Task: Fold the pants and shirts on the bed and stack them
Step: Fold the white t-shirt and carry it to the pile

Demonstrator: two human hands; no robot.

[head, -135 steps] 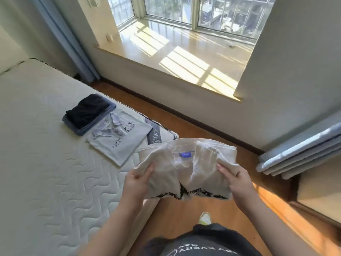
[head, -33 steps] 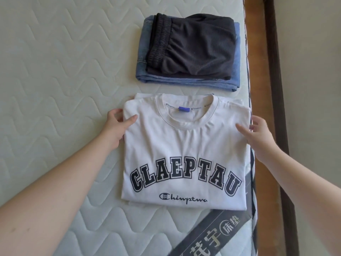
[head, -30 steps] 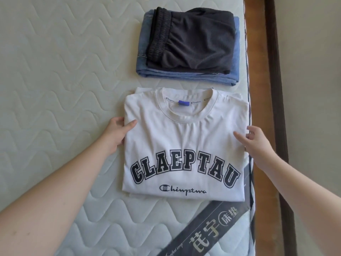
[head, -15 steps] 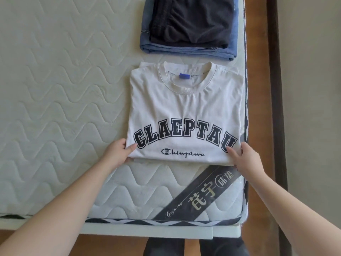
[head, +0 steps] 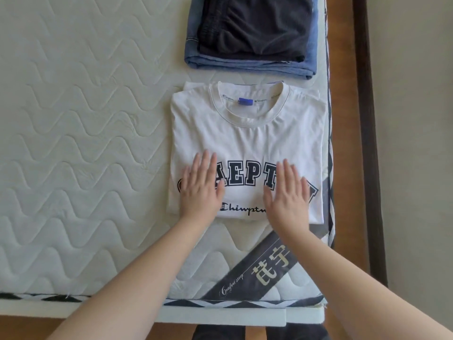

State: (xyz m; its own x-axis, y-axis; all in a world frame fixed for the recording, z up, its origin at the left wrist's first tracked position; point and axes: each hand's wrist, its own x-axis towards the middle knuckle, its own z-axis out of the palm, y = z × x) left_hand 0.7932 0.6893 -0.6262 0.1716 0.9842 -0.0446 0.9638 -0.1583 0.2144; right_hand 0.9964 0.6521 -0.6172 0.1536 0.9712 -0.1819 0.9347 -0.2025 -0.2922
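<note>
A folded white T-shirt (head: 247, 141) with dark block letters and a blue neck label lies flat near the mattress's right edge, on top of another folded light shirt whose edge peeks out at the collar. My left hand (head: 199, 187) lies flat on the lower left of the print, fingers straight. My right hand (head: 288, 190) lies flat on the lower right, fingers straight too. Just beyond the shirt sit folded dark shorts (head: 252, 23) stacked on folded blue jeans (head: 247, 65).
The quilted cream mattress (head: 81, 143) spreads out to the left. Its near right corner carries a grey diagonal label band (head: 257, 273). Wooden floor (head: 343, 148) and a dark skirting board run along the right edge, next to a pale wall.
Both hands left the shirt's lower corners and now press flat on its printed front. Before that the shirt was laid on the light shirt beside the pants stack.
</note>
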